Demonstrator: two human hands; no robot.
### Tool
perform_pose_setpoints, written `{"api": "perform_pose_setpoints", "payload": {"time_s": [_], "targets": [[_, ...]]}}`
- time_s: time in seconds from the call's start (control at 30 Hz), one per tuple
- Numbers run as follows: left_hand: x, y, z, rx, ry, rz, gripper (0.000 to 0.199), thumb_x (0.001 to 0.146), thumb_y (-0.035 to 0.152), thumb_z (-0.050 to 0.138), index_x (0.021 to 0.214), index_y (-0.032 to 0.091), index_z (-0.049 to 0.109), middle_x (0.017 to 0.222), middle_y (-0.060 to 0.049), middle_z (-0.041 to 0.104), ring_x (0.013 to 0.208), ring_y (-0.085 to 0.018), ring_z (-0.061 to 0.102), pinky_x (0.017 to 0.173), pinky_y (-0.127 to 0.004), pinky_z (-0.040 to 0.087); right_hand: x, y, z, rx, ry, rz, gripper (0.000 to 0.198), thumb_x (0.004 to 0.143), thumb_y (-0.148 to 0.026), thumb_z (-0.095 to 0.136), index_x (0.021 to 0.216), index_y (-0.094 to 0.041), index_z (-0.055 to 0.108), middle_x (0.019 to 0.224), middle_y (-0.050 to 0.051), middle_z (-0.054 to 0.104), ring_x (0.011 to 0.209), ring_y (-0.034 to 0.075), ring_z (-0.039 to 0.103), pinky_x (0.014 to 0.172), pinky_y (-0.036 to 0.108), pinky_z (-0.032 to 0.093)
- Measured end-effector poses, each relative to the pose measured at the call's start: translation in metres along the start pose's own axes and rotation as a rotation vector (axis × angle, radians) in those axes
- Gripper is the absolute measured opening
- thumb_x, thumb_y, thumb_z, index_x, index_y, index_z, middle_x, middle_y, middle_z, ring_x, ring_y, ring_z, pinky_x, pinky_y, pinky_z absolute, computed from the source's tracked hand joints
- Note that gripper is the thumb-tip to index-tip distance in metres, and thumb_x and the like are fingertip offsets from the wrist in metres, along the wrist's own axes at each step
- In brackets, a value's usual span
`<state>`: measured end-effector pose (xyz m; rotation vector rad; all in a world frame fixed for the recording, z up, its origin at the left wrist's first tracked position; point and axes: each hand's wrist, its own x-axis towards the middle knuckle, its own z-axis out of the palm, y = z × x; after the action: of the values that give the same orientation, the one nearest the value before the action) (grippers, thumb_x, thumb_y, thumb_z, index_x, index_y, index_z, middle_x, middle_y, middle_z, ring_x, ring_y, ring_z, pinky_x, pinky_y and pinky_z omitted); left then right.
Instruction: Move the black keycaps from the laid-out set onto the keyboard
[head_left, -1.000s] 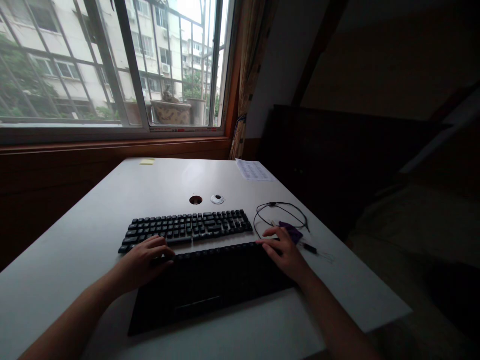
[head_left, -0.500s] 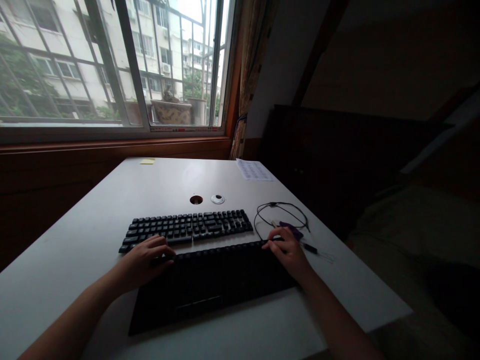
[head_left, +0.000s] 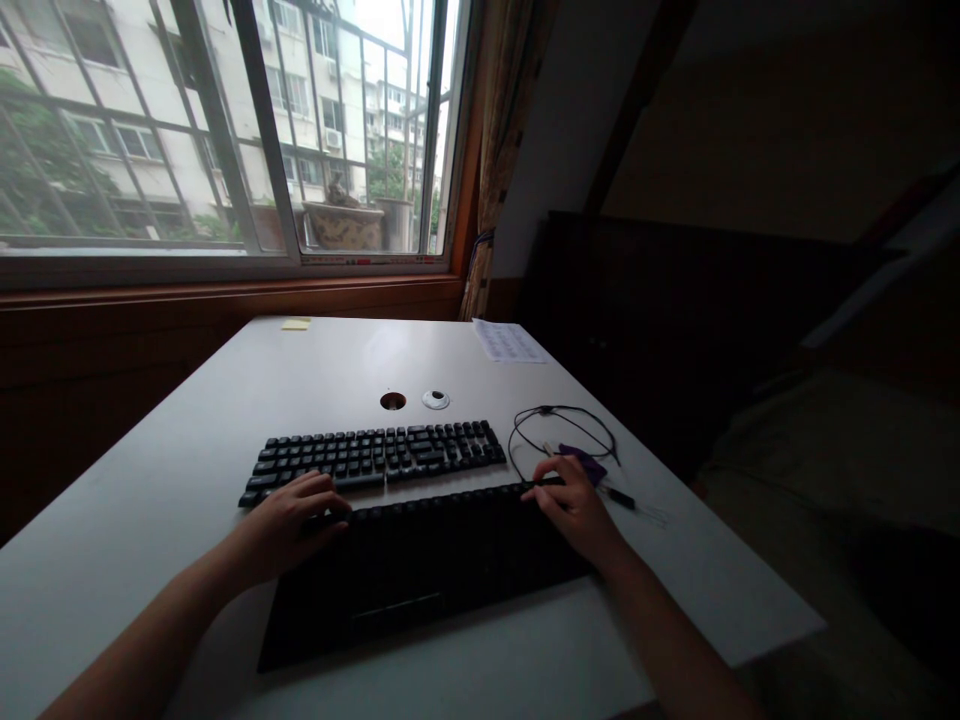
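A black keyboard body [head_left: 435, 570] lies slightly askew on the table before me, with a row of raised keys along its far edge. My left hand [head_left: 296, 515] is closed over its far left corner, fingers curled and thumb along the edge. At the far right end, my right hand [head_left: 574, 505] pinches the keyboard's edge with thumb and forefinger. Anything small between those fingertips is too dark to make out. Just beyond, black keycaps [head_left: 375, 455] are laid out in keyboard order, the white tabletop showing through their gaps.
Right of the keycaps lie a coiled black cable [head_left: 616, 440], a purple item [head_left: 583, 462] and a wire-looped tool with a black handle [head_left: 619, 497]. Farther back on the white table [head_left: 187, 410] are a cable hole [head_left: 392, 401], a round white cover [head_left: 436, 399], printed paper [head_left: 510, 342] and yellow notes [head_left: 295, 324].
My right hand's fingertips have shifted very slightly left along the keyboard's far edge. My left hand and the keyboard look unmoved.
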<state>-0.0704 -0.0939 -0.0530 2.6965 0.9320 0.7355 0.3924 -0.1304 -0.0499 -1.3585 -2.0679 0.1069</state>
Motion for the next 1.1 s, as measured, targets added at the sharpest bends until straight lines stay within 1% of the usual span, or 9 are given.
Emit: {"api": "perform_pose_setpoints", "payload": {"time_s": [0.1, 0.2, 0.33, 0.4, 0.5, 0.67, 0.87, 1.0, 1.1], "targets": [[0.000, 0.000, 0.000, 0.015, -0.006, -0.005, 0.012, 0.096, 0.024, 0.059, 0.102, 0.022, 0.070, 0.094, -0.006, 0.063, 0.086, -0.018, 0.059, 0.074, -0.030, 0.051, 0.000, 0.000, 0.000, -0.003, 0.000, -0.001, 0.029, 0.096, -0.031, 0.052, 0.097, -0.032, 0.081, 0.108, 0.006, 0.062, 0.110, 0.028, 0.052, 0.101, 0.053, 0.044], [-0.001, -0.001, 0.001, 0.023, -0.024, -0.018, 0.012, 0.097, 0.025, 0.059, 0.101, 0.022, 0.070, 0.095, -0.006, 0.063, 0.087, -0.019, 0.059, 0.076, -0.031, 0.051, 0.000, 0.000, 0.001, -0.004, 0.011, 0.004, 0.030, 0.096, -0.031, 0.051, 0.092, -0.032, 0.081, 0.107, 0.006, 0.063, 0.109, 0.028, 0.052, 0.101, 0.053, 0.044], [-0.001, -0.001, 0.001, 0.009, -0.015, -0.020, 0.012, 0.096, 0.025, 0.059, 0.100, 0.023, 0.070, 0.095, -0.006, 0.063, 0.087, -0.019, 0.060, 0.075, -0.030, 0.051, 0.000, 0.000, 0.000, -0.012, 0.015, 0.008, 0.030, 0.096, -0.032, 0.050, 0.099, -0.032, 0.081, 0.107, 0.007, 0.063, 0.108, 0.028, 0.052, 0.100, 0.053, 0.045], [-0.001, 0.000, 0.000, 0.003, -0.007, -0.015, 0.012, 0.096, 0.025, 0.060, 0.100, 0.023, 0.071, 0.094, -0.006, 0.063, 0.085, -0.018, 0.060, 0.073, -0.029, 0.051, 0.000, 0.000, 0.000, -0.014, 0.007, 0.001, 0.031, 0.096, -0.031, 0.050, 0.097, -0.032, 0.081, 0.107, 0.006, 0.063, 0.108, 0.027, 0.052, 0.101, 0.053, 0.044], [-0.001, 0.000, 0.000, 0.001, -0.003, -0.018, 0.012, 0.096, 0.024, 0.060, 0.100, 0.022, 0.071, 0.094, -0.006, 0.063, 0.085, -0.018, 0.060, 0.073, -0.029, 0.051, 0.000, -0.001, 0.000, -0.026, 0.036, -0.005, 0.032, 0.097, -0.029, 0.049, 0.095, -0.031, 0.081, 0.106, 0.006, 0.063, 0.108, 0.027, 0.054, 0.103, 0.054, 0.043], [-0.001, -0.001, 0.001, 0.001, 0.007, -0.007, 0.011, 0.095, 0.024, 0.060, 0.099, 0.023, 0.071, 0.093, -0.006, 0.064, 0.084, -0.018, 0.060, 0.073, -0.028, 0.051, 0.001, -0.010, -0.002, -0.061, 0.056, -0.047, 0.028, 0.096, -0.027, 0.051, 0.102, -0.030, 0.079, 0.103, 0.007, 0.067, 0.104, 0.027, 0.057, 0.096, 0.050, 0.048], [0.000, 0.000, 0.001, 0.007, 0.009, 0.000, 0.012, 0.095, 0.025, 0.060, 0.099, 0.022, 0.071, 0.093, -0.006, 0.064, 0.084, -0.018, 0.060, 0.072, -0.029, 0.051, 0.002, -0.022, -0.003, -0.076, -0.013, -0.153, 0.027, 0.094, -0.022, 0.053, 0.108, -0.029, 0.075, 0.102, 0.006, 0.072, 0.100, 0.026, 0.063, 0.092, 0.047, 0.052], [0.000, 0.001, 0.001, 0.029, -0.013, -0.012, 0.013, 0.097, 0.026, 0.058, 0.100, 0.022, 0.070, 0.094, -0.006, 0.064, 0.086, -0.019, 0.060, 0.074, -0.030, 0.051, 0.002, -0.028, 0.000, -0.066, -0.036, -0.167, 0.029, 0.094, -0.020, 0.052, 0.112, -0.028, 0.074, 0.106, 0.007, 0.072, 0.101, 0.026, 0.064, 0.092, 0.046, 0.054], [-0.001, 0.000, 0.001, 0.032, -0.027, -0.017, 0.013, 0.097, 0.026, 0.058, 0.101, 0.022, 0.070, 0.095, -0.006, 0.063, 0.086, -0.019, 0.060, 0.075, -0.031, 0.051, 0.002, -0.030, 0.002, -0.085, -0.050, -0.158, 0.030, 0.094, -0.020, 0.052, 0.111, -0.027, 0.075, 0.105, 0.007, 0.073, 0.098, 0.025, 0.065, 0.089, 0.045, 0.056]]}}
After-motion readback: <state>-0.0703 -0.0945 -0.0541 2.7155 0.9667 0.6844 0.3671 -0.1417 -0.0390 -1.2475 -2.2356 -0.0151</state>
